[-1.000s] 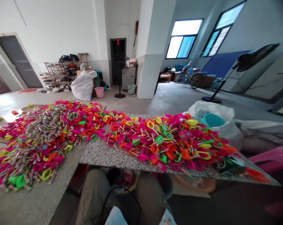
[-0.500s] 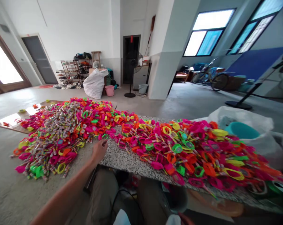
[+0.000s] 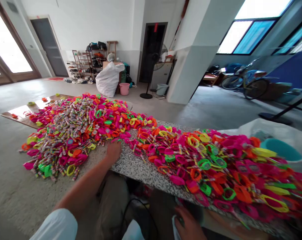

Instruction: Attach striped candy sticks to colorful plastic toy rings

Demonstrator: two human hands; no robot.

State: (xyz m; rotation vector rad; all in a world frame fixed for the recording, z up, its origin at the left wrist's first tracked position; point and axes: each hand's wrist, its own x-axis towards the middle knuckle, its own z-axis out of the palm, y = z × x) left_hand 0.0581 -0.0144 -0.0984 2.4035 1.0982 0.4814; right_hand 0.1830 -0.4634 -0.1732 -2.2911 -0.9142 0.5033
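Plastic rings [image 3: 151, 146] in pink, orange, green and yellow lay heaped across the granite desk [image 3: 138, 168], mixed with small wrapped candy sticks [image 3: 73, 128]; print on the wrappers was too small to read, no brand or label legible anywhere. The left hand [image 3: 113, 150] rested palm down on the desk at the gap between the 2 heaps, its fingers [image 3: 117, 142] reaching forward into the near edge of the rings, touching or just about touching pink pieces there. Whether the fingers were together or clamped on anything could not be told, since the fingertips were buried among the pieces. White sleeve [image 3: 54, 225] on the left arm at bottom edge. The right hand [image 3: 189, 225] sat low near the lap, below the desk edge, well apart from the rings, loosely curled beside something white; grip unclear.

Left heap was mostly candy sticks with rings around it; right heap mostly rings, running to the frame's right edge. A white sack [image 3: 273, 131] with a teal bowl [image 3: 281, 149] stood at the desk's far right. Behind: another white sack [image 3: 108, 79], pink bucket [image 3: 124, 88], standing fan [image 3: 151, 63], shoe rack [image 3: 83, 65], bicycle [image 3: 246, 80], white pillar [image 3: 193, 63].
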